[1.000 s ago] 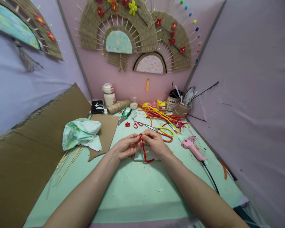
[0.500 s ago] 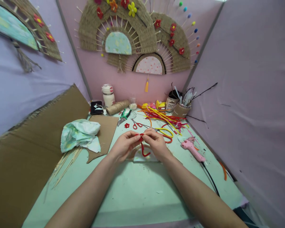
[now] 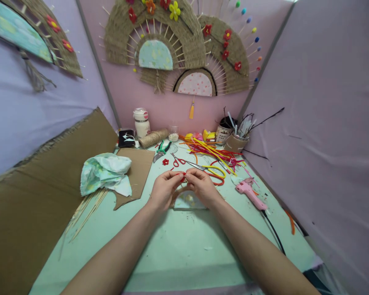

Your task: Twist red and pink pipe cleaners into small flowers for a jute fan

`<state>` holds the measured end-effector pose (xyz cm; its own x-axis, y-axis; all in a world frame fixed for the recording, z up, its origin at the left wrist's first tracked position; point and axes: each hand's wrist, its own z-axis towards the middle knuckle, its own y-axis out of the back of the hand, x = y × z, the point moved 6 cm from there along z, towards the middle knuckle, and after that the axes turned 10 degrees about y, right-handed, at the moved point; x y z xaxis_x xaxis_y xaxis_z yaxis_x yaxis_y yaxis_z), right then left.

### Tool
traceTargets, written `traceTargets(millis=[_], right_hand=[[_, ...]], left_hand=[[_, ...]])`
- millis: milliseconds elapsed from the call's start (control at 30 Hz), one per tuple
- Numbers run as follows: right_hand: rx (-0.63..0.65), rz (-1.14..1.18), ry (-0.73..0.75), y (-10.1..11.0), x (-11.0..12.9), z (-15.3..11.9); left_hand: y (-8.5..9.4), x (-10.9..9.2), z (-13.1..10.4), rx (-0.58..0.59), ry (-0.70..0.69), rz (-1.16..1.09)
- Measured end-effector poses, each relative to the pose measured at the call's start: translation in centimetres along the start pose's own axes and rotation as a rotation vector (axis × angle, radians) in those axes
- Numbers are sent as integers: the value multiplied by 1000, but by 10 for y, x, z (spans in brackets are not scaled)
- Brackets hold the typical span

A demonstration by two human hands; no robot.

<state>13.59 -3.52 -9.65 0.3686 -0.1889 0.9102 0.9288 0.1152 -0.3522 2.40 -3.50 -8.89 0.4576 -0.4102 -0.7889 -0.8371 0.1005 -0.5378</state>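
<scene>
Fingertips of my left hand [image 3: 163, 189] and my right hand [image 3: 203, 187] pinch a red pipe cleaner [image 3: 183, 176] between them, above the middle of the table. Most of it is hidden by the fingers. Below and just behind the hands lies a small half-round piece [image 3: 189, 200] covered in pale green fabric with a brown rim. Beyond my left hand is a small red flower [image 3: 165, 162]. Red-handled scissors [image 3: 178, 162] rest past the fingertips. Larger scissors [image 3: 214, 169] with yellow handles lie beyond my right hand, overlapping a red-orange handle.
A pink glue gun [image 3: 251, 195] with a black cord lies at right. Pipe cleaners [image 3: 215, 151] are heaped at the back, near green-handled pruners [image 3: 162, 150] and a twine roll [image 3: 153, 138]. Crumpled fabric [image 3: 104, 174], thin sticks [image 3: 87, 211] and cardboard [image 3: 138, 176] lie at left.
The red pipe cleaner's tail, which hung below the fingers in a hook shape, no longer shows there. Both hands stay together, still pinching it. The view has shifted slightly.
</scene>
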Motion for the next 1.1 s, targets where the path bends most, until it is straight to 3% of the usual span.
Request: traceTargets(millis=[133,400,700,867,1100], right_hand=[[-11,12,-31,0,-2,0],[-8,21,79,5,-10,3],[4,55,94,-1,-14,2],[-1,-121,168,3,-9,-1],[80,-147,193,-2,4,-5]], left_hand=[[6,2,3,-42,17,-46],[8,7,10,-28,94,-139],[13,18,16,131,398,-222],[16,23,13,172,557,-224],[14,19,9,183,578,-212]])
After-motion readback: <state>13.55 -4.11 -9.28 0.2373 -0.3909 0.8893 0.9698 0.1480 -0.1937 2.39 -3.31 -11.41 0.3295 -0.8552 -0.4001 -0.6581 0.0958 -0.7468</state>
